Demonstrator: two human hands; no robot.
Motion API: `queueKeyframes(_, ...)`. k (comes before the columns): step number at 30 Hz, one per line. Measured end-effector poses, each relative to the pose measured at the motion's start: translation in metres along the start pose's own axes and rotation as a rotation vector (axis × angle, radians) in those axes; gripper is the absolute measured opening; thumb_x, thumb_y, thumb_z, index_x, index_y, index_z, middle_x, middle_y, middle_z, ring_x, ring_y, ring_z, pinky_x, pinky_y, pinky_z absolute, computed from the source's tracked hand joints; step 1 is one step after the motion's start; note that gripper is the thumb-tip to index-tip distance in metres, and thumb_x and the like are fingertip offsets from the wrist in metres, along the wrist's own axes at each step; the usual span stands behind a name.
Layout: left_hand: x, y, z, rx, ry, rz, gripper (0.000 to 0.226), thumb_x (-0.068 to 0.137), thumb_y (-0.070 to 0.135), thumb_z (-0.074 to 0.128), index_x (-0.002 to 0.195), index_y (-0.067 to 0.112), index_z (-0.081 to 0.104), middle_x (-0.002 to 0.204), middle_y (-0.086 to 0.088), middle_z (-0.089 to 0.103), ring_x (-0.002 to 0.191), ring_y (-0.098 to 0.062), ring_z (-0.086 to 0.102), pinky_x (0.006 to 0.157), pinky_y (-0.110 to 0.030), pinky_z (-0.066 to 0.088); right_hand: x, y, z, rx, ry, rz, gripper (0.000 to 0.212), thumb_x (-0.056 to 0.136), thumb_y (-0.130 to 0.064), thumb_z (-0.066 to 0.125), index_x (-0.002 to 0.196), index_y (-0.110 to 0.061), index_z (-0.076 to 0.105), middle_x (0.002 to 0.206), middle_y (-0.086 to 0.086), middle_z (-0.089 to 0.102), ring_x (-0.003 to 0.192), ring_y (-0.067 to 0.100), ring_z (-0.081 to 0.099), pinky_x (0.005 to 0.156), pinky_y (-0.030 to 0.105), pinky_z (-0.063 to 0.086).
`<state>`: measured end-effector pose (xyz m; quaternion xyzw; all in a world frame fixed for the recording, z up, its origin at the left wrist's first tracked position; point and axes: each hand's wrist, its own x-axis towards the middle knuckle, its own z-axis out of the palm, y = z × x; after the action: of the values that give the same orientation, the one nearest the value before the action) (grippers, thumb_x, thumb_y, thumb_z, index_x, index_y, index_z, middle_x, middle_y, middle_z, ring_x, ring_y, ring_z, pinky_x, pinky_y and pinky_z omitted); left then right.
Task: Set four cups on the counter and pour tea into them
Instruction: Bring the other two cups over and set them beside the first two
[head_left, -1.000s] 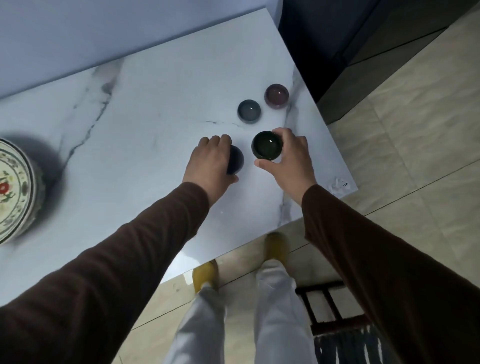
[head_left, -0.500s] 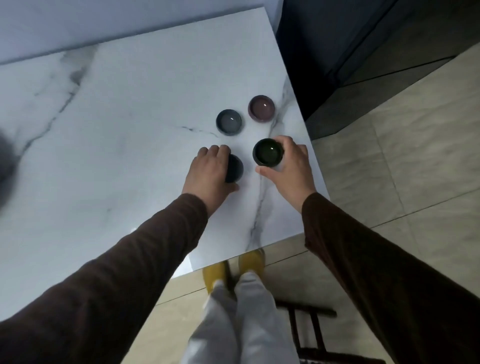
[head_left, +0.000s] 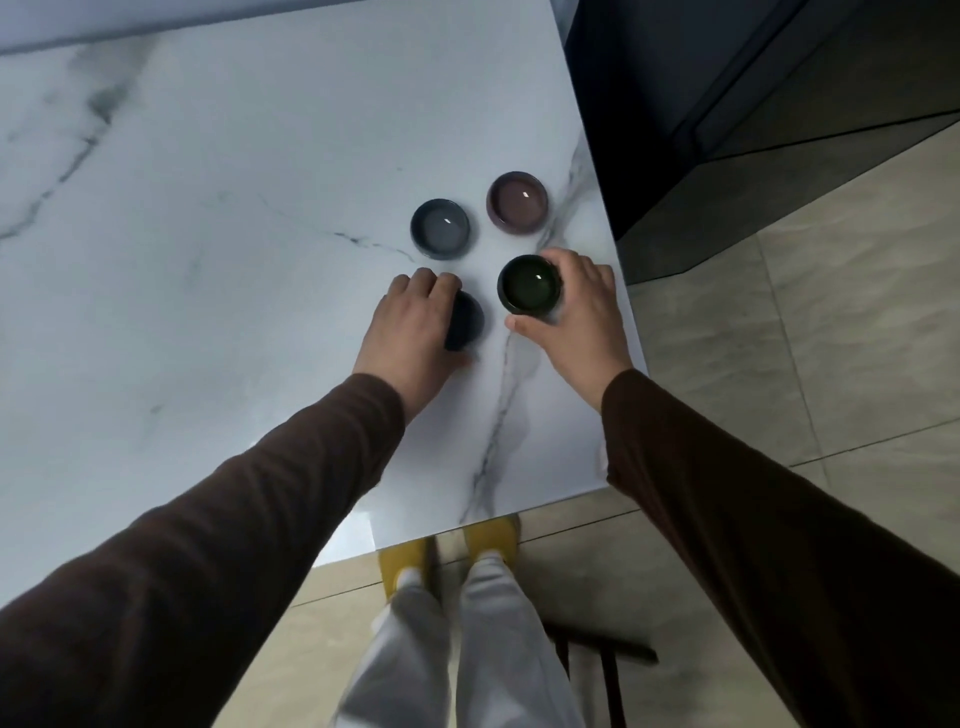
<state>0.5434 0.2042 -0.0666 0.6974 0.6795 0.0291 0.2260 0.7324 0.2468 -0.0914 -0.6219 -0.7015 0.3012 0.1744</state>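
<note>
Several small cups stand near the right end of the white marble counter (head_left: 234, 291). A grey-blue cup (head_left: 440, 228) and a purple cup (head_left: 517, 201) stand free at the back. My left hand (head_left: 413, 332) is curled over a dark cup (head_left: 466, 321), hiding most of it. My right hand (head_left: 579, 312) wraps around a dark green cup (head_left: 530, 285) from the right, thumb in front of it. Both held cups rest on the counter. No teapot is in view.
The counter's right edge (head_left: 618, 291) runs close past the right hand, with tiled floor (head_left: 810, 332) beyond. A dark cabinet (head_left: 727, 104) fills the upper right. A dark wooden stool (head_left: 597, 660) stands by my legs below the front edge.
The view has shifted, and the patterned bowl at the left is out of frame. Both hands stay on the same two cups; the right hand's cup has moved slightly toward the counter's right edge.
</note>
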Motion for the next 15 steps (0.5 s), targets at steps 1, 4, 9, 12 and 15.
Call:
queueKeyframes(1, 0.0004, 0.0009, 0.0009, 0.000, 0.004, -0.007, 0.067, 0.070, 0.031, 0.079, 0.126, 0.010, 0.050, 0.117, -0.013, 0.054, 0.104, -0.033, 0.049, 0.089, -0.040, 0.043, 0.0000, 0.0019, 0.0001, 0.000, -0.007, -0.005, 0.068, 0.070, -0.035, 0.084, 0.129, -0.017, 0.052, 0.123, 0.001, 0.058, 0.115, 0.022, 0.041, 0.094, 0.028, 0.038)
queueKeyframes(4, 0.0006, 0.0034, 0.0020, -0.001, 0.005, -0.029, 0.069, 0.070, 0.029, 0.079, 0.130, 0.010, 0.049, 0.119, -0.013, 0.054, 0.106, -0.033, 0.049, 0.091, -0.039, 0.043, 0.0017, 0.0062, -0.0001, 0.007, -0.020, -0.002, 0.069, 0.071, -0.034, 0.084, 0.130, -0.017, 0.052, 0.124, 0.001, 0.057, 0.116, 0.022, 0.041, 0.096, 0.031, 0.039)
queueKeyframes(9, 0.0033, 0.0069, 0.0040, 0.010, 0.017, -0.043, 0.070, 0.071, 0.028, 0.079, 0.131, 0.009, 0.049, 0.120, -0.014, 0.054, 0.107, -0.034, 0.049, 0.092, -0.040, 0.042, 0.0054, 0.0091, 0.0004, 0.006, -0.030, -0.007, 0.069, 0.072, -0.034, 0.083, 0.131, -0.016, 0.052, 0.125, 0.002, 0.057, 0.116, 0.023, 0.041, 0.098, 0.032, 0.039)
queueKeyframes(12, 0.0064, 0.0081, 0.0046, 0.020, 0.018, -0.044, 0.071, 0.071, 0.027, 0.079, 0.132, 0.010, 0.048, 0.121, -0.013, 0.054, 0.108, -0.035, 0.049, 0.092, -0.040, 0.042, 0.0055, 0.0089, 0.0006, 0.007, -0.028, -0.009, 0.069, 0.072, -0.033, 0.083, 0.132, -0.016, 0.051, 0.125, 0.003, 0.057, 0.116, 0.024, 0.042, 0.099, 0.034, 0.039)
queueKeyframes(15, 0.0070, 0.0083, 0.0068, 0.026, 0.027, -0.048, 0.072, 0.072, 0.027, 0.077, 0.135, 0.010, 0.047, 0.122, -0.013, 0.054, 0.108, -0.035, 0.049, 0.092, -0.039, 0.042, 0.0037, 0.0097, 0.0001, 0.010, -0.035, -0.019, 0.070, 0.073, -0.031, 0.083, 0.133, -0.015, 0.050, 0.126, 0.003, 0.057, 0.117, 0.023, 0.042, 0.099, 0.033, 0.039)
